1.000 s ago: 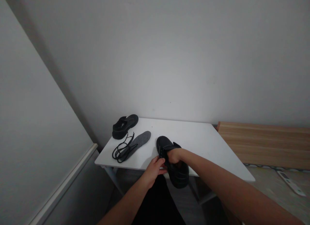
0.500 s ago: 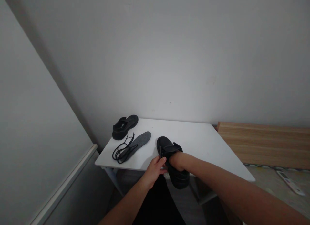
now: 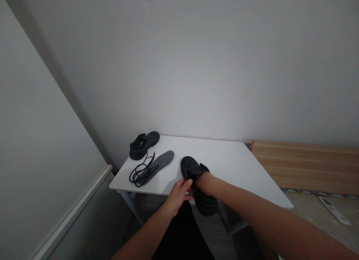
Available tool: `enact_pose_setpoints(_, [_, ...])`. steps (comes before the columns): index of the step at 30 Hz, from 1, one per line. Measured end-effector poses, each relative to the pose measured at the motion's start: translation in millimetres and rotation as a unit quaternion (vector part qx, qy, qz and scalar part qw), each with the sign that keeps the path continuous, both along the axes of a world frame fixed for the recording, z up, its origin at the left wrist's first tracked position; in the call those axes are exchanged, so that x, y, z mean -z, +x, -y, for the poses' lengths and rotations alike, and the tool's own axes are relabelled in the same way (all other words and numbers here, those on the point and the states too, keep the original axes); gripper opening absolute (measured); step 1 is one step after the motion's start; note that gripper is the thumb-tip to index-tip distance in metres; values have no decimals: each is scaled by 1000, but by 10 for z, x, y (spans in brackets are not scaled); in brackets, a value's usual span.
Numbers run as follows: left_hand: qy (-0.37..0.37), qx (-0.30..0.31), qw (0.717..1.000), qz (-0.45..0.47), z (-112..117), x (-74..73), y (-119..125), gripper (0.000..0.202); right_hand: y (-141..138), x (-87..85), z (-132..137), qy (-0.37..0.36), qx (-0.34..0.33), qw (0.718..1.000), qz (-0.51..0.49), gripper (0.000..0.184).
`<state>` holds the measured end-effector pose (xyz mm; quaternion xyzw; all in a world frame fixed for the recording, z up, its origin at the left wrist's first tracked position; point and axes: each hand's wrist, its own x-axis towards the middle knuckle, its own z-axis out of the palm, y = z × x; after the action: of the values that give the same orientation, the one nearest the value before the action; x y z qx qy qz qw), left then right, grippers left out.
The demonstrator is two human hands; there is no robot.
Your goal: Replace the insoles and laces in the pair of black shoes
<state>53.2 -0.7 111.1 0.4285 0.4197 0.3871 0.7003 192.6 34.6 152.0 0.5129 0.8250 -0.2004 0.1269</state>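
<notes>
1. White rectangular table: its near edge runs beneath the held shoe; the top stretches rightward, giving sideways room.
2. Black leather-look shoe: toe over the table, heel jutting past the near edge; it could tip off if the left grip slackened.
3. Matching black shoe: at the far left corner, well apart from both hands.
4. Flat grey insole: left of the held shoe; a leftward swing could nudge it.
5. Right hand: inside the shoe's opening; fingers hidden, hold unclear.
6. Left hand: pinching the shoe's side.
7. Thin black laces: looped over the insole, could snag fingers.
</notes>
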Motion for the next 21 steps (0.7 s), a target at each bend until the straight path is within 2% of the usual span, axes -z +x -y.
enact_pose_setpoints(3, [15, -17, 999, -29, 1, 12, 41, 35, 31, -161, 17, 10, -37, 998, 44, 27])
enact_pose_setpoints(5, [35, -48, 997, -58, -12, 55, 80, 33, 89, -295, 2, 34, -60, 997, 37, 30])
enact_pose_setpoints(7, [69, -83, 990, -86, -31, 121, 123, 32, 176, -413, -20, 100, -71, 992, -8, 27])
enact_pose_setpoints(9, [113, -100, 983, -103, -48, 182, 160, 37, 284, -474, -37, 179, -55, 980, -69, 18])
enact_pose_setpoints(11, [141, -101, 978, -112, -57, 214, 181, 44, 400, -452, -46, 232, -13, 965, -121, 18])
enact_pose_setpoints(14, [149, -93, 977, -120, -62, 200, 173, 46, 557, -306, -52, 272, 34, 945, -178, 19])
enact_pose_setpoints(18, [160, -62, 979, -113, -89, 171, 145, 43, 663, -114, -41, 287, 52, 926, -238, 18])
enact_pose_setpoints(21, [177, -52, 974, -130, -78, 156, 126, 44, 673, -78, 12, 286, 61, 921, -255, 22])
